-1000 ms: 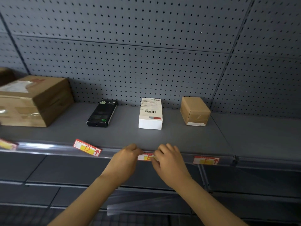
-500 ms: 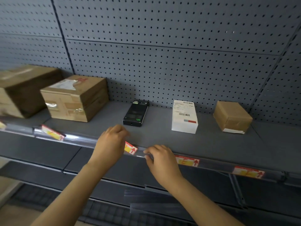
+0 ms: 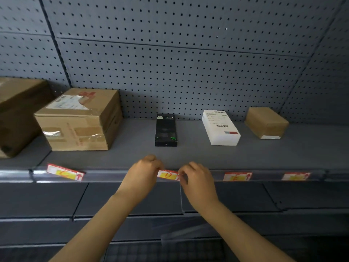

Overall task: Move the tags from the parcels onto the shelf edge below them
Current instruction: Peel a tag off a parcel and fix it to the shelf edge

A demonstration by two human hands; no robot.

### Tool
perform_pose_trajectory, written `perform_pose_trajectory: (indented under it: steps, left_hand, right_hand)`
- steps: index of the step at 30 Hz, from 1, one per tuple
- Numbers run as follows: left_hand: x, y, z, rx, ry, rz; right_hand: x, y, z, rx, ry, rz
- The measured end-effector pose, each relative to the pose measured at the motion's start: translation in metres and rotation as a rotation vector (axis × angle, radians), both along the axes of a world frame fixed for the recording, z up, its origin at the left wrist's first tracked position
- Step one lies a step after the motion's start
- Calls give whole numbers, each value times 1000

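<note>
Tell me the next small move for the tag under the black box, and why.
Probably press the tag flat into the shelf edge and let go. The left hand and the right hand each pinch one end of it, directly below the black box, and it sits slightly tilted against the strip.

left hand [image 3: 143,174]: bare, no glove, ring or watch | right hand [image 3: 198,178]: bare | forearms: unsleeved

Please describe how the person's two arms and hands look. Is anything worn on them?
Both forearms are bare, with no sleeves in view. The left hand and right hand wear no gloves; no ring, watch or bracelet shows.
</note>
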State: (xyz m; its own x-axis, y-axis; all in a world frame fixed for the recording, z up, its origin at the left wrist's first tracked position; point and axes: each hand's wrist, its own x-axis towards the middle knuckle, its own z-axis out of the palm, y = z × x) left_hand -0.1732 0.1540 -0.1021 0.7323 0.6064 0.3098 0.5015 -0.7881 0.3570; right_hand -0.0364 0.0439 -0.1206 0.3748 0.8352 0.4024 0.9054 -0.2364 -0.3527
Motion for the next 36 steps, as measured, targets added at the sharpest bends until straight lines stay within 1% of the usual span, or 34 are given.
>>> perform_pose_trajectory:
  steps: [4, 9, 18, 26, 31, 36]
  left_hand:
    - [-4, 1, -7, -26, -19, -19]
    - [-4, -1, -11, -20, -20, 18]
    - [-9, -6, -9, 4, 24, 86]
    - [-8, -10, -10, 11, 25, 102]
    - [-10, -10, -17, -4, 39, 102]
    - [-11, -13, -19, 27, 47, 69]
  right_hand:
    - [-2, 5, 3, -33, -95, -6]
    - [0, 10, 2, -109, -201, 9]
    - [0, 14, -2, -112, -168, 60]
    - [1, 14, 1, -88, -136, 41]
    - [-1, 15, 1, -168, -178, 12]
    - [-3, 13, -1, -185, -193, 3]
